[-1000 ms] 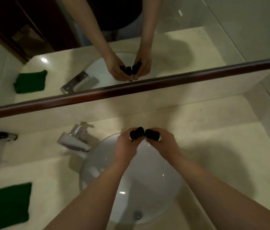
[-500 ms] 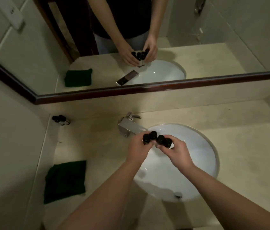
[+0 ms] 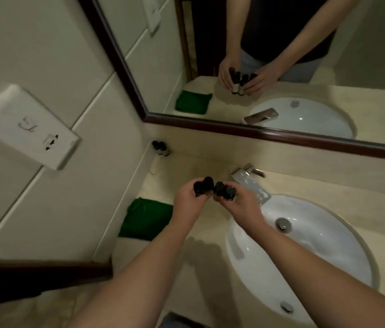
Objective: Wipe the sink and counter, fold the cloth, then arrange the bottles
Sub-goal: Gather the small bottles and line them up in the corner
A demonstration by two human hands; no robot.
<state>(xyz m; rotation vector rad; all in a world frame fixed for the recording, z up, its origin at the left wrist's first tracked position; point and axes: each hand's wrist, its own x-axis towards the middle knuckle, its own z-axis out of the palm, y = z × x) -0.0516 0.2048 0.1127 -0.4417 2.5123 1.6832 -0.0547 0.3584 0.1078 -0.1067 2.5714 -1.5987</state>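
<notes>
My left hand [image 3: 188, 200] grips two small dark-capped bottles [image 3: 203, 185] above the beige counter [image 3: 328, 197], left of the tap. My right hand [image 3: 241, 205] grips two more dark-capped bottles [image 3: 225, 191] right beside them, so the caps nearly touch. Two other small bottles [image 3: 160, 147] stand in the back left corner against the wall. A folded green cloth [image 3: 145, 218] lies on the counter at the left wall. The white round sink [image 3: 316, 268] sits to the right under my right forearm.
A chrome tap [image 3: 249, 179] stands behind the sink, just right of my hands. A dark-framed mirror [image 3: 281, 136] runs along the back wall. A white socket plate [image 3: 26, 126] sticks out from the left wall. A dark wooden edge [image 3: 40, 268] lies at lower left.
Both hands have carried the bottles leftward, from above the sink to over the counter left of the tap. The view has swung left, bringing the side wall and socket into sight.
</notes>
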